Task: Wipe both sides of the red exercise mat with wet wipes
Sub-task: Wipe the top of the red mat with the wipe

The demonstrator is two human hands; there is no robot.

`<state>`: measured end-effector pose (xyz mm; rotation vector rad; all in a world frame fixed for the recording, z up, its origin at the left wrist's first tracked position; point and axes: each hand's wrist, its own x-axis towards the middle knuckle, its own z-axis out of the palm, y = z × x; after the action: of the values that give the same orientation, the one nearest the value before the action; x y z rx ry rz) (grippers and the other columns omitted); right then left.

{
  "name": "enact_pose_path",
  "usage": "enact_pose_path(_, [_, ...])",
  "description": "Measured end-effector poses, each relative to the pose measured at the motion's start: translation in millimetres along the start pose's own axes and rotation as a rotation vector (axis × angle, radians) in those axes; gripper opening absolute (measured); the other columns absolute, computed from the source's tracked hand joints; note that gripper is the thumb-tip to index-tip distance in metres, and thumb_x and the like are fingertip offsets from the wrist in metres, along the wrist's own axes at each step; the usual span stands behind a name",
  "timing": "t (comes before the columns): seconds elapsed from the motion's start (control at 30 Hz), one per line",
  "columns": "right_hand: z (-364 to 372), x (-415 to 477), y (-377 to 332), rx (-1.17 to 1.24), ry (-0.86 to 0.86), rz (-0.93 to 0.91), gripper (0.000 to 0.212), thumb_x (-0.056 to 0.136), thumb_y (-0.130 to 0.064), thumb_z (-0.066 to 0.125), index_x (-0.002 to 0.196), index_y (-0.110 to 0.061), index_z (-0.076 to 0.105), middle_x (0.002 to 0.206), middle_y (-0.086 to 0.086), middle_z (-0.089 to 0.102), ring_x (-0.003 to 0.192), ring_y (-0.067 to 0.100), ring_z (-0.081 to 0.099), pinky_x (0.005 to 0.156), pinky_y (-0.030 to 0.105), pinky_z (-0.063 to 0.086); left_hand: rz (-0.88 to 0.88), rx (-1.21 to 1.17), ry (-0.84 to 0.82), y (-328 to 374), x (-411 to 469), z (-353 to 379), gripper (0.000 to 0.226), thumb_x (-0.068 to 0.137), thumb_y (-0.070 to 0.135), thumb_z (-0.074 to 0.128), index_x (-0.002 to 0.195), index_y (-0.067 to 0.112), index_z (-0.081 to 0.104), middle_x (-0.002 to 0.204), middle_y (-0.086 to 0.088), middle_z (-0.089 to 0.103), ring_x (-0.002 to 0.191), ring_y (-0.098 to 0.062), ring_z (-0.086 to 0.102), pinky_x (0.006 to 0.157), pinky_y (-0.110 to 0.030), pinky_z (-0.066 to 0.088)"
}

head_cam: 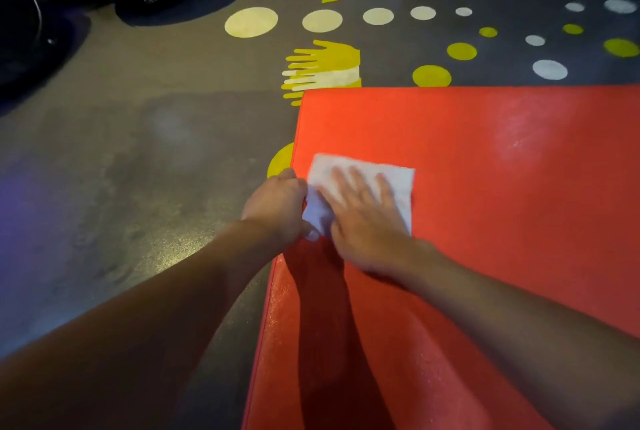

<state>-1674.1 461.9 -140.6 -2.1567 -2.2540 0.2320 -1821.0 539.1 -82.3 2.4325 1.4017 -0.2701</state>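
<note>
A: So, biggest first: floor (138, 159), then mat (502, 215) flat on it?
B: Yep. Mat fills the right side & runs out of frame right and toward the body, so long axis: can't tell.
A: Wipe?
B: Wipe (398, 183) lies flat on the mat, just inside its left edge. R hand (363, 232) sits flat on it, fingers (358, 187) spread, pressing. L hand (277, 208) is curled, pinching the wipe's left edge.
A: Next stroke?
B: Prob. rightward. Nearly all bare mat lies right of the fingertips, R hand nearer.
</note>
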Motion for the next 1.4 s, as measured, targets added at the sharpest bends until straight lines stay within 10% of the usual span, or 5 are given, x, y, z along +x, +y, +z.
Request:
enact_pose_path(0.47, [-18.4, 57.9, 72.3, 0.019, -0.014, 0.174, 0.057, 0.1, -0.047, 0.012, 0.157, -0.036, 0.01, 0.167, 0.0, -0.001, 0.153, 0.021, -0.004, 0.12, 0.051, -0.002, 0.07, 0.102, -0.1, 3.3, 26.5, -9.9, 0.145, 0.041, 0.04, 0.097, 0.153, 0.003, 0.012, 0.164, -0.006, 0.003, 0.151, -0.021, 0.01, 0.119, -0.034, 0.022])
enact_pose_path(0.67, [-8.0, 50.4, 37.4, -0.002, 0.007, -0.142, 0.072, 0.088, -0.048, 0.003, 0.157, -0.034, 0.014, 0.166, -0.002, 0.006, 0.153, 0.021, 0.003, 0.119, 0.054, 0.002, 0.109, 0.055, -0.09, 0.5, 29.6, -9.7, 0.137, 0.035, 0.036, 0.098, 0.147, 0.004, 0.025, 0.158, -0.004, 0.019, 0.147, -0.021, 0.021, 0.112, -0.032, 0.032])
enact_pose_path(0.83, [-16.8, 95.4, 60.3, 0.009, 0.023, 0.242, 0.058, 0.102, -0.044, 0.019, 0.157, -0.032, 0.008, 0.166, 0.001, -0.003, 0.152, 0.023, -0.006, 0.12, 0.054, -0.003, 0.102, 0.067, -0.118, 1.3, 28.8, -10.6, 0.142, 0.039, 0.037, 0.097, 0.15, 0.001, 0.016, 0.164, -0.008, 0.002, 0.151, -0.022, 0.01, 0.118, -0.033, 0.025])
enact_pose_path(0.97, [-12.5, 81.6, 45.8, -0.018, 0.033, -0.142, 0.065, 0.093, -0.049, 0.004, 0.156, -0.037, 0.014, 0.166, -0.001, 0.005, 0.153, 0.022, 0.003, 0.119, 0.053, 0.003, 0.118, 0.061, -0.106, -1.0, 31.2, -10.6, 0.123, 0.033, 0.039, 0.097, 0.134, 0.007, 0.034, 0.153, -0.004, 0.025, 0.143, -0.023, 0.028, 0.106, -0.033, 0.036])
enact_pose_path(1.4, [-32.0, 154.5, 110.2, 0.066, -0.004, 0.351, 0.057, 0.102, -0.046, 0.016, 0.157, -0.035, 0.005, 0.166, 0.002, -0.007, 0.152, 0.023, -0.01, 0.12, 0.051, -0.006, -0.028, 0.113, -0.072, 18.7, 51.3, -26.1, 0.079, 0.06, 0.049, 0.088, 0.117, 0.013, 0.047, 0.12, -0.002, 0.051, 0.113, -0.026, 0.057, 0.078, -0.036, 0.042])
